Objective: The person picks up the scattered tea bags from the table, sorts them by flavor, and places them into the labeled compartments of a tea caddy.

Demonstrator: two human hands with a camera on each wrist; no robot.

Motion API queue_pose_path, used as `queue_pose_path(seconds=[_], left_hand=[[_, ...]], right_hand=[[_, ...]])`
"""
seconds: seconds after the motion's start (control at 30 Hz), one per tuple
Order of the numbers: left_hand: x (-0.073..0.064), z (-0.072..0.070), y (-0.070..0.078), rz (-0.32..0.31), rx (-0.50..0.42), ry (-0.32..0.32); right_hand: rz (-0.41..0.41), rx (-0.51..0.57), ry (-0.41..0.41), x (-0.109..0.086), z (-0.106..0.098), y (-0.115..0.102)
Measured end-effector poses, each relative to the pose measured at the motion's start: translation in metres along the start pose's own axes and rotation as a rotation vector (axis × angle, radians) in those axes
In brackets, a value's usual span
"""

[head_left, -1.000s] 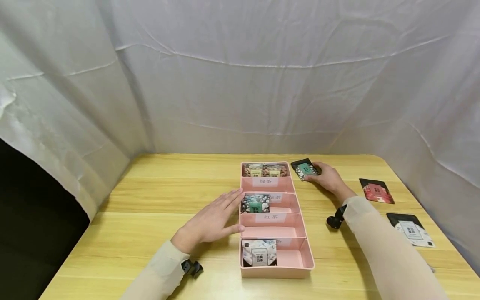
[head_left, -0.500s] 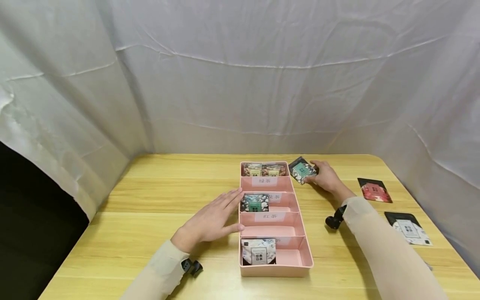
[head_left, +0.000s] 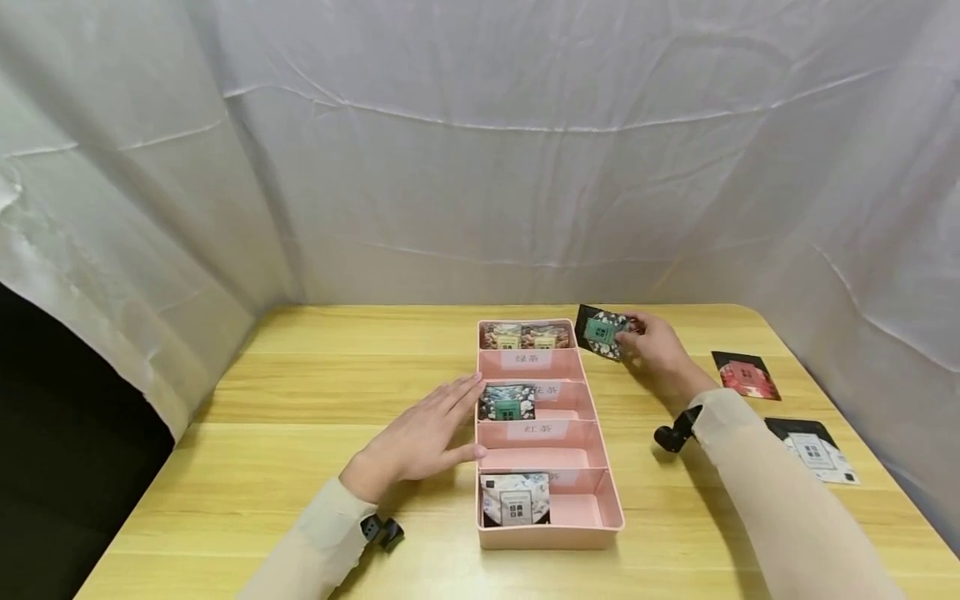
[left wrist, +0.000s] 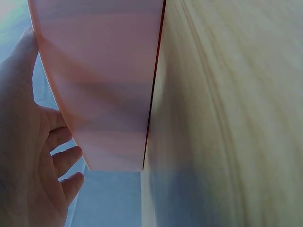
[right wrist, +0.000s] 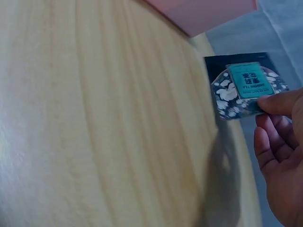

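Note:
In the head view, my right hand [head_left: 660,350] pinches a black tea bag sachet [head_left: 602,331] with a green label and white flower print, beside the far right corner of a pink divided box [head_left: 547,540]. The right wrist view shows the thumb on top of the sachet [right wrist: 227,97], which is raised off the wooden table and casts a shadow below. My left hand [head_left: 420,440] lies along the box's left side, fingers extended, fingertips and thumb at the rim. In the left wrist view the hand [left wrist: 28,142] borders the pink side wall [left wrist: 104,94].
Two yellow-label sachets [head_left: 525,337] sit in the box's rear compartment, a green-label one [head_left: 507,403] in the middle, a white one [head_left: 516,500] at the front. On the table's right lie a red-label sachet [head_left: 747,375] and a black-and-white one [head_left: 813,452].
The green-label sachet has been lifted off the table and turned, moving slightly left toward the box's far corner. The left hand has stayed at the box's side.

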State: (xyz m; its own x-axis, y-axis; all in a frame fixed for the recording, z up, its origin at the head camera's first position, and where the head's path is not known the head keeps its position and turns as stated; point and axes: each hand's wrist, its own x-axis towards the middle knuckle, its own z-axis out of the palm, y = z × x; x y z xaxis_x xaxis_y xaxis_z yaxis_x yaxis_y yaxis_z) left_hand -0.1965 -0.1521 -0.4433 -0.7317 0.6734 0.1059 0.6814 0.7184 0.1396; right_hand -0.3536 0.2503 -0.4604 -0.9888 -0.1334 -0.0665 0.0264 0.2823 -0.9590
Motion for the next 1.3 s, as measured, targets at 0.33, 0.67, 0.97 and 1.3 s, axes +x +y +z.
queue_pose_path(seconds=[0.33, 0.67, 0.97, 1.3], left_hand=[[0.000, 0.000, 0.001, 0.003, -0.005, 0.007], [0.000, 0.000, -0.002, 0.011, 0.009, 0.011], [0.000, -0.001, -0.001, -0.001, -0.013, 0.008], [0.000, -0.001, -0.001, 0.002, -0.009, 0.001]], right_hand=[[-0.259, -0.473, 0.094, -0.009, -0.011, -0.027], [-0.344, -0.538, 0.117, -0.022, -0.013, -0.049], [-0.410, -0.588, 0.135, -0.030, -0.010, -0.067], [-0.515, -0.604, 0.090, -0.044, 0.008, -0.089]])
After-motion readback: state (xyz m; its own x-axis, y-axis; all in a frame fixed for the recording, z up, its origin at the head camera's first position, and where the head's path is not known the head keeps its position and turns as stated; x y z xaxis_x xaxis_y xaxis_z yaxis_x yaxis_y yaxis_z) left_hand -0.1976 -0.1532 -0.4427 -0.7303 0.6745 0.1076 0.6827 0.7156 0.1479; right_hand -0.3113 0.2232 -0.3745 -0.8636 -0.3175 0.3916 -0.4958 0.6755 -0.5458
